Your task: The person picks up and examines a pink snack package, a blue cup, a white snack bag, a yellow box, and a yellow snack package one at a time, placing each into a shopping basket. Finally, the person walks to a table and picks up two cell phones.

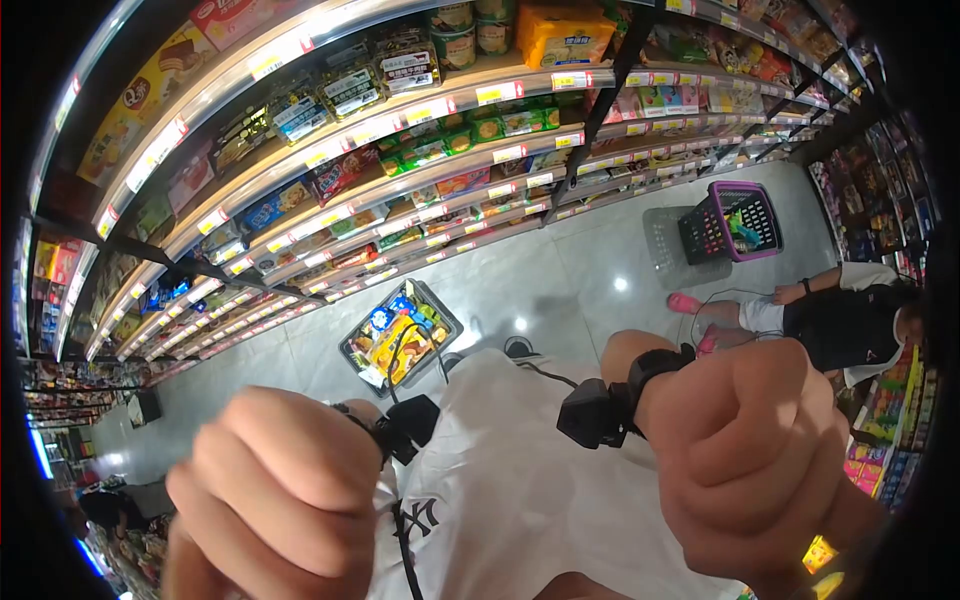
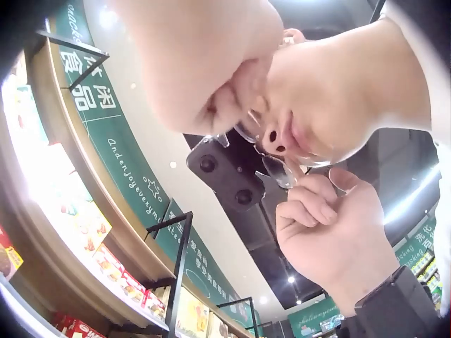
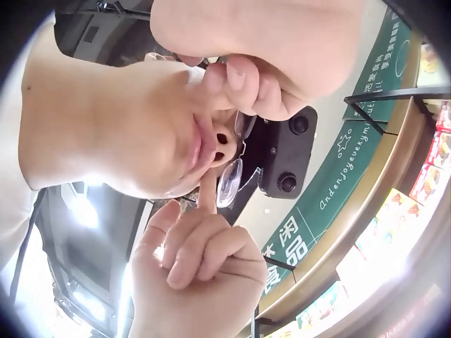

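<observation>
Both hands are raised close in front of the person's face. The left hand (image 1: 285,495) shows its knuckles in the head view, fingers curled in. The right hand (image 1: 750,450) is held likewise on the other side, fingers folded. In the left wrist view the right hand (image 2: 328,232) is beside the glasses (image 2: 282,169), one finger reaching up to them. The right wrist view shows the left hand (image 3: 204,267) the same way, near the glasses (image 3: 229,184). No object shows in either palm. A black two-lens camera (image 2: 225,172) sits above the glasses.
A black basket (image 1: 345,352) filled with packaged snacks stands on the floor by the person's feet. Stocked shelves (image 1: 400,120) line the aisle. Farther right are a purple-rimmed basket (image 1: 715,215) and another person (image 1: 835,320) low by the floor. Cables hang from the wrist cameras (image 1: 595,412).
</observation>
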Motion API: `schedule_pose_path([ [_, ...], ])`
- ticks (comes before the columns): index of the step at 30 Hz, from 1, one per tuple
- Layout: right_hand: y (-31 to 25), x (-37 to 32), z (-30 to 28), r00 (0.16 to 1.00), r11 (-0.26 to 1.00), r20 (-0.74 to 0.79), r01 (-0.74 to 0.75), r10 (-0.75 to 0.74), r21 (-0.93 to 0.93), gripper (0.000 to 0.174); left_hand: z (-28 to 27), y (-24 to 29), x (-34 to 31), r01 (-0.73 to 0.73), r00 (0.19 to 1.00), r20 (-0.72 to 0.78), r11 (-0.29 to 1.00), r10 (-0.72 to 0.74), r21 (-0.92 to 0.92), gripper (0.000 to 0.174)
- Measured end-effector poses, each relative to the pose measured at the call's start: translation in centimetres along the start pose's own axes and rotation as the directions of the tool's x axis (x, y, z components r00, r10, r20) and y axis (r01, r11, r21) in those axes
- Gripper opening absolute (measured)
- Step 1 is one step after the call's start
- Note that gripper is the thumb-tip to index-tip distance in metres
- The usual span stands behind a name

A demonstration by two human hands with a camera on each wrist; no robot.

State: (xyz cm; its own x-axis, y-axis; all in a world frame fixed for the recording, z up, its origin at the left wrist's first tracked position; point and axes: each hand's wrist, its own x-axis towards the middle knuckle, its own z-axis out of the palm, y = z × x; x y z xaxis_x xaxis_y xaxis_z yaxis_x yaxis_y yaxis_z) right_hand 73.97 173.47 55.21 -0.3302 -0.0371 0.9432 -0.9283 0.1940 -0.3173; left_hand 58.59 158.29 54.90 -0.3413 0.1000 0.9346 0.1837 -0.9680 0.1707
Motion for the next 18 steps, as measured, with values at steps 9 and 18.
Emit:
schedule_pose_path([
  [9, 0.6, -0.6, 3.8, 0.877, 0.952, -0.425, 0.105, -0.225, -0.287, 0.03, -1.7, 2.1, 0.3, -0.026, 0.999, 0.042, 0.936, 0.012, 0.35, 0.045],
  [18, 2.9, -2.2, 3.3, 0.889, 0.971, -0.434, 0.049, -0.15, -0.235, 0.028, -3.6, 5.2, -0.4, -0.006, 0.984, 0.177, 0.976, -0.033, 0.218, 0.052],
])
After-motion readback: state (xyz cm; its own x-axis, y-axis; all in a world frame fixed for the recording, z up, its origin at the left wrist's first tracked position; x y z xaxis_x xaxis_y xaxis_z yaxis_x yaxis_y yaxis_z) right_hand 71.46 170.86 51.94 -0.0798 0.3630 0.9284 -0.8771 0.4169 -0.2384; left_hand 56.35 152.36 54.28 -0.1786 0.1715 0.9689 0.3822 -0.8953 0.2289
